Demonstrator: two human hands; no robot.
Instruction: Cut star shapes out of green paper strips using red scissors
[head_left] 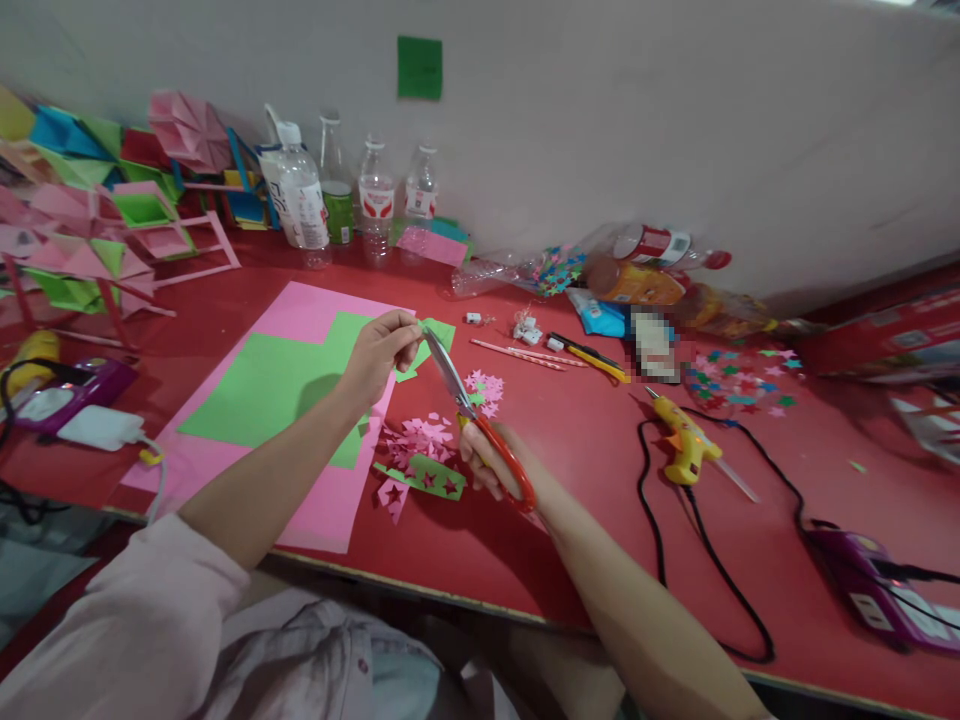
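Observation:
My left hand (384, 355) is closed in a pinch on a small piece of green paper (422, 328), held above the table near the scissor tips. My right hand (491, 460) grips the orange-handled scissors (450, 375), whose blades point up and left to that piece. Green sheets (262, 385) lie on a large pink sheet (322, 520) under my left forearm. Between the hands, on the red table, are pink paper stars and scraps (420, 440) and a green strip with star-shaped holes (424, 478). A small pile of pink stars (487, 390) sits beyond the scissors.
Bottles (375, 205) stand along the wall; others lie on their sides at the back right. A yellow glue gun (684, 440) with a looping black cord, a purple power strip (862, 585) and loose stars (739, 385) are right. Paper crafts (82, 220) fill the left.

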